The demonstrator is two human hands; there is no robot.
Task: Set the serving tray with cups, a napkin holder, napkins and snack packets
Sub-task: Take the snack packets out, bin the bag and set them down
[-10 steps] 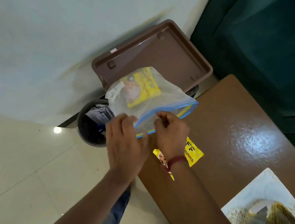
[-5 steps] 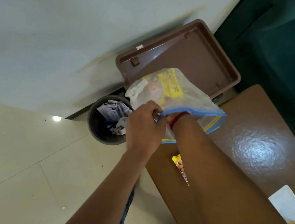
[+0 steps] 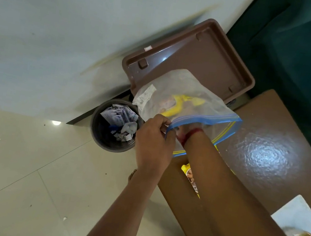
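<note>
The left hand pinches the blue rim of the clear bag. The right hand is inside it to the wrist, grip not visible. 1 blurred yellow packet lies inside; a 2nd packet on the table is mostly behind the forearm

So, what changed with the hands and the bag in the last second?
The right hand left the mouth of the zip bag and went inside wrist-deep, toward the yellow packet. The left hand keeps its grip on the rim. The other packet on the table stayed.
</note>
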